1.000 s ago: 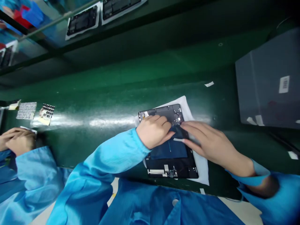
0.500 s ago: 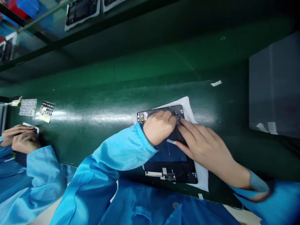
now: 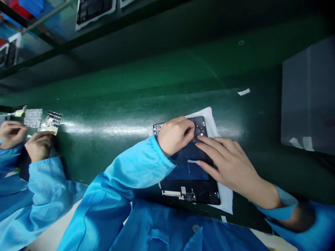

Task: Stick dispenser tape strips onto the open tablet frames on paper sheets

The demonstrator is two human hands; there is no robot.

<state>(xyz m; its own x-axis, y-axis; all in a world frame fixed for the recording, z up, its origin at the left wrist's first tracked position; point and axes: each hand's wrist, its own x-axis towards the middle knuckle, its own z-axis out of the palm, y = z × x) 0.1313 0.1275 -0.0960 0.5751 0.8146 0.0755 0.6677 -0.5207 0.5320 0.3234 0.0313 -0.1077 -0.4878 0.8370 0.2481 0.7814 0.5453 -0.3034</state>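
Across the dark green bench (image 3: pixel 125 97), whose smooth top throws back a pale streak of light, we have a white sheet (image 3: pixel 225 195), soft and slightly creased, showing along the right side and top of what lies on it. That is an opened tablet-like device (image 3: pixel 205 186), lying flat beneath our fingers: its upper part is partly covered by our left hand, while our right hand reaches over its right edge. It is a thin black rectangle with rounded corners and its inner parts exposed.

Our right hand (image 3: pixel 231 165) has its fingers stretched out and parted, the foremost tips at the upper right of the device. Our left hand (image 3: pixel 176 136) is curled, thumb and forefinger close together; we cannot tell whether they grip anything. Below the hands we see a smooth, dark blue rectangular panel (image 3: pixel 183 171) with a thin lighter line on it. Near the lower edge sit a straight, pale bar (image 3: pixel 171 193) and a small circuit board (image 3: pixel 188 196) with fine bright specks. Smallest of all, a narrow white strip (image 3: pixel 193 161) meets our right thumb tip; we cannot tell how it is held.
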